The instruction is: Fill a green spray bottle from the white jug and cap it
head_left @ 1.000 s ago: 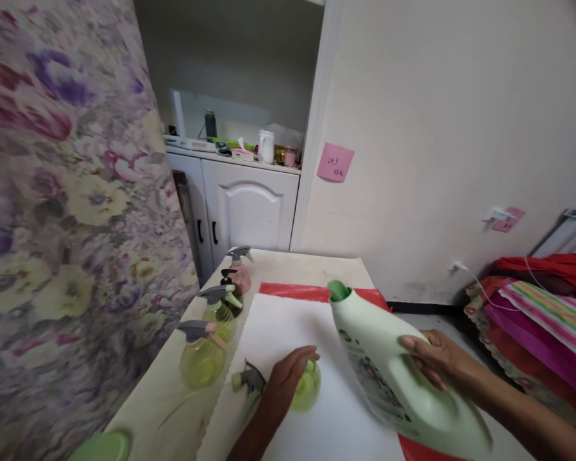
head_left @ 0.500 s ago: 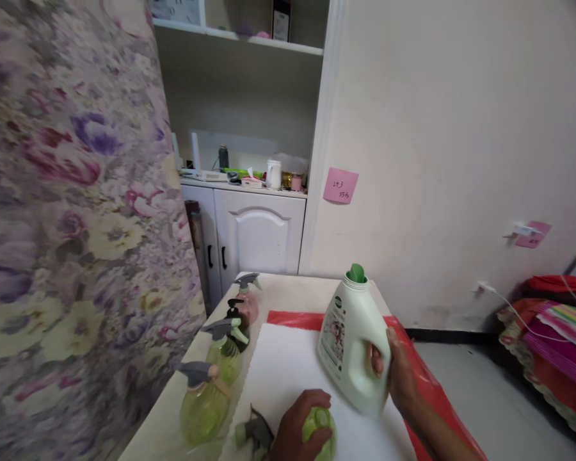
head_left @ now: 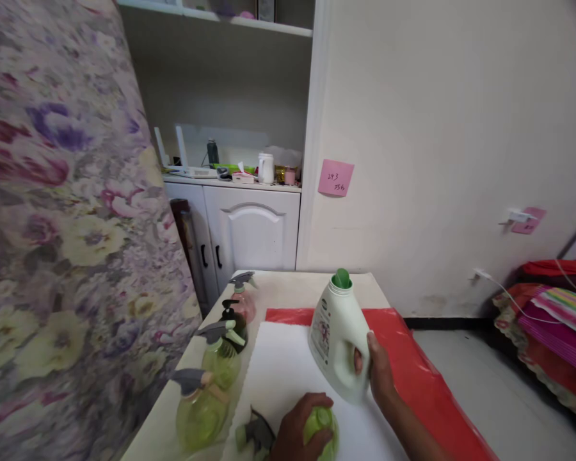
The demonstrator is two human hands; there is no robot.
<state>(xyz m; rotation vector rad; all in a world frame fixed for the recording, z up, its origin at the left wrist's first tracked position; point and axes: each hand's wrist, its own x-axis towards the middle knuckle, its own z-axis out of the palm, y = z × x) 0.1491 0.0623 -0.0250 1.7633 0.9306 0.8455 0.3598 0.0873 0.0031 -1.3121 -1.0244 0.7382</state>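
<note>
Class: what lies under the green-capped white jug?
A white mat lies beneath the white jug, over a red sheet. The right hand grips its handle; its base hides any contact. Left hand clasps a spray bottle.

detergent jug (head_left: 338,336) swung upright by right hand (head_left: 377,374), set on white mat (head_left: 278,371)

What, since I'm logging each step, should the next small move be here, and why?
Probably stand the detergent jug upright on the white sheet and let go. The right hand grips its handle, it leans slightly, and its green cap is on, while the left hand covers the green spray bottle, so neither hand is free for the cap.
</note>
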